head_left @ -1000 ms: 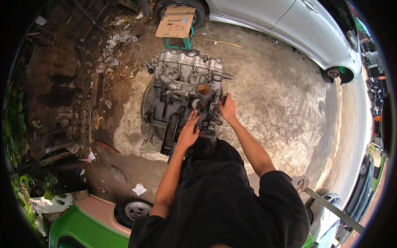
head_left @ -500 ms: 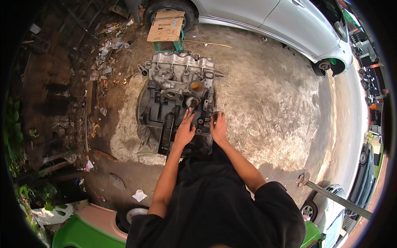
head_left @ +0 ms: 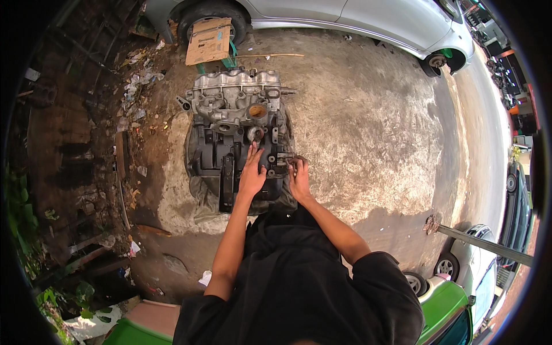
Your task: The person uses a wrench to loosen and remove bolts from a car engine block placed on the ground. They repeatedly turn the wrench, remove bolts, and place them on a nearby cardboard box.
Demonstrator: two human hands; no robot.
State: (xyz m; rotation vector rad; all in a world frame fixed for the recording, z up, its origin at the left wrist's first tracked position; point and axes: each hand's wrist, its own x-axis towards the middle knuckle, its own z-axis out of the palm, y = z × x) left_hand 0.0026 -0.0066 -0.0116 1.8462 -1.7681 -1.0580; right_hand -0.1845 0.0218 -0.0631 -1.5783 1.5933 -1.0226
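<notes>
A grimy car engine (head_left: 210, 155) lies in front of me, its dark block toward me and its silvery valve cover (head_left: 236, 79) at the far end. My left hand (head_left: 251, 175) rests on the block with its fingers stretched out, their tips just below a round metal fitting (head_left: 256, 134). At the block's right edge is my right hand (head_left: 298, 178), fingers curled and pinched beside small metal fittings (head_left: 272, 159). Whatever sits between those fingertips is too small and hidden to name. A dark upright bracket (head_left: 227, 187) stands left of my left wrist.
Beyond the engine, a green stool carries a cardboard sheet (head_left: 208, 43) with wrenches on it. A silver car (head_left: 299, 11) stands at the back. Litter (head_left: 138, 83) covers the dirt at left; a metal post (head_left: 486, 244) and a green vehicle (head_left: 443, 305) are at right.
The whole view has shifted, so the engine appears slightly farther left. My left hand stays on the block; my right fingers have curled a little more at its right edge.
</notes>
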